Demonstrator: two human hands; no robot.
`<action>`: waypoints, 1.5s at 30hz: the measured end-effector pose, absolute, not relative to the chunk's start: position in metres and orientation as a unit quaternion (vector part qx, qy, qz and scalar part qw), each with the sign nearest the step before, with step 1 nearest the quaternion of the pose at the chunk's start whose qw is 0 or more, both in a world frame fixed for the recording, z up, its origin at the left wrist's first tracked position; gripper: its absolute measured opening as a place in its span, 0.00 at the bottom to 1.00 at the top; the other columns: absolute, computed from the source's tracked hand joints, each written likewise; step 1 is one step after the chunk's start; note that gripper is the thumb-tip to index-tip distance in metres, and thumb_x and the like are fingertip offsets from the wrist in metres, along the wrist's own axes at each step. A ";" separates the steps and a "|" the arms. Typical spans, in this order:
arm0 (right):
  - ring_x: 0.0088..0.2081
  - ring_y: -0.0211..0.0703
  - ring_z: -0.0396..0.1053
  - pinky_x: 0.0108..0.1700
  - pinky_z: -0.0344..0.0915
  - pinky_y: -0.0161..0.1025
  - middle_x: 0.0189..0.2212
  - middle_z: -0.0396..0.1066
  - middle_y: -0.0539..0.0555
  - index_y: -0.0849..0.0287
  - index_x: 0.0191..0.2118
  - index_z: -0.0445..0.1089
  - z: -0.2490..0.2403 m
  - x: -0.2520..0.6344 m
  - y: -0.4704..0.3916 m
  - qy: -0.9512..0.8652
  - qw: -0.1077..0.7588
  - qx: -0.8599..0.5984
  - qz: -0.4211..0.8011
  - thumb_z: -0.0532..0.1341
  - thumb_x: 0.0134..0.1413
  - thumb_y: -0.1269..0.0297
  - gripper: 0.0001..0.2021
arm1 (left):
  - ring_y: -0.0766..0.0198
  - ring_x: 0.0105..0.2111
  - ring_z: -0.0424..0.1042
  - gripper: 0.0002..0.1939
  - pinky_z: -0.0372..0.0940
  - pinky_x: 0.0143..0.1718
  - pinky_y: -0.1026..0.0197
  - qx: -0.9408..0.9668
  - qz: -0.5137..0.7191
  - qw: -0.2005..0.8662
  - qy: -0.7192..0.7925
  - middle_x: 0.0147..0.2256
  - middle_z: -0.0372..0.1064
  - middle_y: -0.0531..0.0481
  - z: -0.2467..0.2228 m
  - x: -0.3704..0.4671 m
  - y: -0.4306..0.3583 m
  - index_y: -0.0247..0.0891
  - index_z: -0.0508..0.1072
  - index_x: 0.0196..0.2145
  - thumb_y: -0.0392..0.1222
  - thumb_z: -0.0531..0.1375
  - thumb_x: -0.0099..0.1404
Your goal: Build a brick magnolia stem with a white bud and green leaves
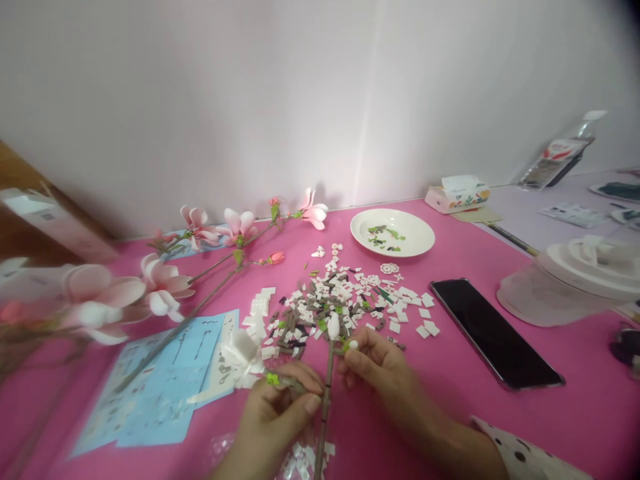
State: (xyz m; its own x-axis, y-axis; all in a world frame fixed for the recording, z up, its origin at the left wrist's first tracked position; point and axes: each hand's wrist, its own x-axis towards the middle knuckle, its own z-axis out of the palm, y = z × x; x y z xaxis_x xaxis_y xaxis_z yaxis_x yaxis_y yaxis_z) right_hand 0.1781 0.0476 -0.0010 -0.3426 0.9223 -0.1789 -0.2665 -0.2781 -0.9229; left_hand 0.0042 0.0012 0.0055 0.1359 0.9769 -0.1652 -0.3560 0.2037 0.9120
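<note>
A brown toy-brick flower branch (326, 400) stands nearly upright between my hands, with a white bud (333, 326) at its top. My left hand (280, 417) is closed around its side twig, which carries a lime-green piece (273, 379) and a large white flower (242, 350). On the other side, my right hand (376, 365) pinches a short side twig with a green piece and a small white tip (353, 345). Behind the hands lies a loose heap of white, brown and green bricks (320, 297). My fingers partly hide both twigs.
Pink magnolia branches (240, 227) lie at the left, partly over blue instruction sheets (165, 380). A white plate (420, 241) holds green pieces. To the right are a black phone (493, 327), a lidded plastic tub (545, 287), a tissue box (457, 197) and a bottle (565, 153).
</note>
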 end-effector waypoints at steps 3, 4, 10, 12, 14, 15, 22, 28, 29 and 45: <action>0.21 0.35 0.67 0.27 0.63 0.34 0.23 0.71 0.47 0.57 0.28 0.60 -0.003 0.178 0.048 -0.409 0.428 -0.379 0.712 0.66 0.48 0.49 0.19 | 0.72 0.18 0.64 0.09 0.59 0.17 0.70 0.384 0.513 0.650 0.409 0.28 0.68 0.53 0.006 0.004 0.002 0.37 0.74 0.27 0.43 0.69 0.54; 0.20 0.34 0.67 0.26 0.63 0.34 0.22 0.71 0.47 0.57 0.27 0.59 -0.004 0.177 0.048 -0.402 0.430 -0.373 0.717 0.66 0.48 0.49 0.19 | 0.72 0.18 0.64 0.09 0.59 0.17 0.70 0.390 0.514 0.645 0.409 0.28 0.68 0.53 0.006 0.005 0.002 0.37 0.75 0.27 0.43 0.69 0.54; 0.18 0.33 0.64 0.23 0.61 0.32 0.21 0.70 0.47 0.58 0.27 0.60 -0.010 0.175 0.048 -0.375 0.442 -0.350 0.736 0.65 0.50 0.50 0.18 | 0.69 0.23 0.66 0.09 0.61 0.21 0.69 0.417 0.512 0.622 0.422 0.26 0.68 0.51 0.008 0.005 0.002 0.36 0.76 0.26 0.44 0.69 0.54; 0.18 0.32 0.64 0.23 0.61 0.32 0.21 0.70 0.46 0.58 0.27 0.60 -0.011 0.174 0.048 -0.369 0.442 -0.344 0.742 0.65 0.52 0.51 0.17 | 0.69 0.22 0.66 0.09 0.60 0.20 0.69 0.415 0.511 0.622 0.423 0.26 0.68 0.51 0.008 0.005 0.001 0.37 0.76 0.26 0.44 0.69 0.53; 0.18 0.32 0.63 0.23 0.60 0.32 0.21 0.70 0.46 0.57 0.28 0.61 -0.011 0.174 0.048 -0.367 0.441 -0.335 0.747 0.64 0.53 0.52 0.16 | 0.70 0.21 0.65 0.10 0.60 0.18 0.69 0.408 0.507 0.629 0.425 0.26 0.67 0.51 0.008 0.005 0.001 0.36 0.75 0.25 0.45 0.69 0.53; 0.18 0.32 0.63 0.23 0.60 0.32 0.21 0.70 0.46 0.57 0.30 0.61 -0.010 0.174 0.048 -0.369 0.441 -0.330 0.749 0.64 0.52 0.51 0.16 | 0.71 0.19 0.63 0.11 0.59 0.17 0.70 0.401 0.505 0.636 0.424 0.26 0.67 0.52 0.008 0.005 0.002 0.36 0.74 0.25 0.45 0.69 0.53; 0.20 0.32 0.64 0.25 0.62 0.31 0.22 0.69 0.46 0.58 0.37 0.61 -0.005 0.174 0.048 -0.396 0.417 -0.313 0.756 0.70 0.43 0.51 0.23 | 0.73 0.16 0.64 0.13 0.59 0.16 0.69 0.387 0.499 0.646 0.429 0.27 0.67 0.53 0.008 0.004 0.001 0.36 0.73 0.26 0.47 0.69 0.53; 0.19 0.32 0.62 0.23 0.61 0.31 0.21 0.65 0.44 0.58 0.32 0.63 -0.002 0.177 0.048 -0.417 0.407 -0.379 0.719 0.68 0.46 0.52 0.18 | 0.73 0.17 0.63 0.13 0.59 0.17 0.70 0.384 0.497 0.653 0.424 0.27 0.68 0.53 0.009 0.005 0.001 0.35 0.74 0.26 0.47 0.69 0.52; 0.19 0.32 0.61 0.23 0.61 0.31 0.21 0.64 0.44 0.58 0.32 0.62 -0.001 0.177 0.048 -0.419 0.409 -0.391 0.710 0.68 0.45 0.53 0.18 | 0.74 0.16 0.63 0.12 0.59 0.17 0.70 0.382 0.498 0.655 0.421 0.27 0.67 0.53 0.009 0.006 0.001 0.36 0.74 0.26 0.46 0.69 0.53; 0.21 0.32 0.58 0.22 0.58 0.30 0.22 0.60 0.44 0.57 0.26 0.59 -0.003 0.178 0.045 -0.454 0.475 -0.375 0.654 0.69 0.47 0.61 0.15 | 0.70 0.22 0.65 0.10 0.60 0.21 0.69 0.394 0.505 0.642 0.421 0.25 0.69 0.52 0.007 0.005 0.002 0.36 0.75 0.25 0.45 0.69 0.53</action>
State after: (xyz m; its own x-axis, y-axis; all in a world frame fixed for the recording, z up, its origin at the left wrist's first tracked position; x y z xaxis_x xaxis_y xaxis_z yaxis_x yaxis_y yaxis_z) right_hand 0.1778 0.0452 -0.0027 -0.2674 0.9618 -0.0583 -0.2812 -0.1357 -0.9500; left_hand 0.0053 0.0016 0.0073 0.1367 0.9803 -0.1425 -0.3165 0.1795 0.9314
